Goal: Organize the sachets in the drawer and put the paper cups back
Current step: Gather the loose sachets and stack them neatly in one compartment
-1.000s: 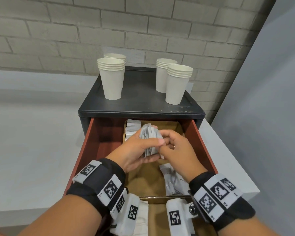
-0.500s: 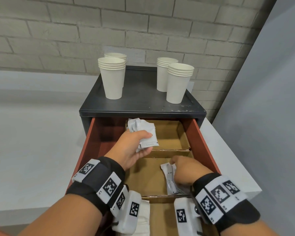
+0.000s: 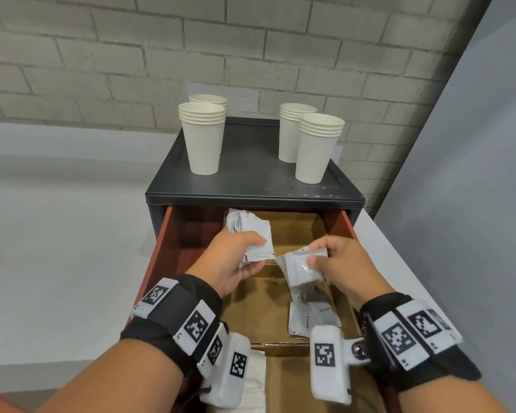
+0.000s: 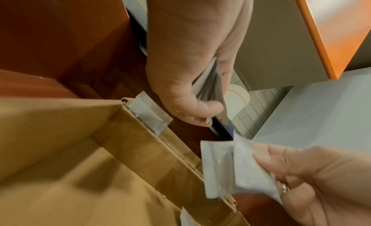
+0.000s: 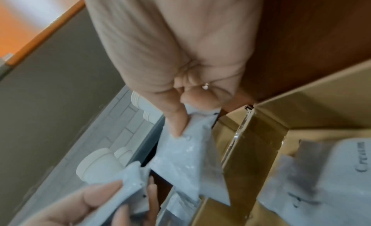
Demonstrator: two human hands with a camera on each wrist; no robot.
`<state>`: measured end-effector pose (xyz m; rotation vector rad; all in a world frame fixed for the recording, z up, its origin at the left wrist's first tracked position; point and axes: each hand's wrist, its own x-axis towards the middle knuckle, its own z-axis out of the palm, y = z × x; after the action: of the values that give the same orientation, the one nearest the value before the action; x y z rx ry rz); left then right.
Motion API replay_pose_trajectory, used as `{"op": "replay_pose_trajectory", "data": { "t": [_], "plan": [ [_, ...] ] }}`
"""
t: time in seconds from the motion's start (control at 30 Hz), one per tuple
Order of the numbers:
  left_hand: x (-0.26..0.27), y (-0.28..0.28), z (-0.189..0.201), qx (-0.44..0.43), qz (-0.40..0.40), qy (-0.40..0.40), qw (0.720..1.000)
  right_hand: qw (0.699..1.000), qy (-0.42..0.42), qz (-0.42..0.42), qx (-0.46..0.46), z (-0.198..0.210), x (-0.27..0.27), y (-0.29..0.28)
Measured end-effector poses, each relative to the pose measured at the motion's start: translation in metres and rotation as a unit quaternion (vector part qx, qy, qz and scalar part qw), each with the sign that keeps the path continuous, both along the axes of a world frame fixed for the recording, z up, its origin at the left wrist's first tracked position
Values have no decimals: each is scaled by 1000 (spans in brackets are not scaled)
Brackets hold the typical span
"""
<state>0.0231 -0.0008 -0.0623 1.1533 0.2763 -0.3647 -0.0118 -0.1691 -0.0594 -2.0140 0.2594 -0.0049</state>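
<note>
My left hand (image 3: 236, 257) grips a stack of white sachets (image 3: 251, 234) above the open red drawer (image 3: 158, 263); the left wrist view shows the same stack (image 4: 210, 85) pinched edge-on. To its right, my right hand (image 3: 337, 263) pinches two or three white sachets (image 3: 300, 269) by their top edge, so that they hang over the cardboard divider (image 3: 265, 272); in the right wrist view these sachets (image 5: 186, 151) dangle from thumb and forefinger. More sachets (image 3: 313, 317) lie in the middle cardboard compartment. Several stacks of white paper cups (image 3: 203, 138) (image 3: 316, 147) stand on the black cabinet top (image 3: 251, 180).
The drawer holds brown cardboard compartments (image 3: 292, 231). A white counter (image 3: 57, 263) lies to the left and a white ledge (image 3: 399, 269) to the right. A grey brick wall (image 3: 251, 40) rises behind the cabinet, and a grey wall (image 3: 474, 174) closes the right side.
My right hand has come up out of the middle compartment with sachets pinched in it and moved toward my left hand, which keeps hold of its stack over the rear compartment.
</note>
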Motion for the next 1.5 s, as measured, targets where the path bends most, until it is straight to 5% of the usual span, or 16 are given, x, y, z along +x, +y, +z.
{"op": "replay_pose_trajectory", "data": {
  "t": [0.3, 0.63, 0.83, 1.07, 1.5],
  "plan": [
    [-1, -2, -3, -1, -19, 11, 1000, 985, -40, -16, 166, 3, 1, 0],
    [-1, -3, -1, -10, -36, -9, 999, 985, -35, 122, 113, 0, -2, 7],
    [0, -2, -2, -12, -40, -11, 999, 986, -69, 98, 112, 1, -3, 9],
    [-1, -3, -2, -26, -33, -3, 999, 959, -132, 58, 243, 2, -2, 11],
    [-3, -5, 0, -75, -70, -42, 994, 983, -56, 134, 117, -4, -7, 22]
  ]
}}
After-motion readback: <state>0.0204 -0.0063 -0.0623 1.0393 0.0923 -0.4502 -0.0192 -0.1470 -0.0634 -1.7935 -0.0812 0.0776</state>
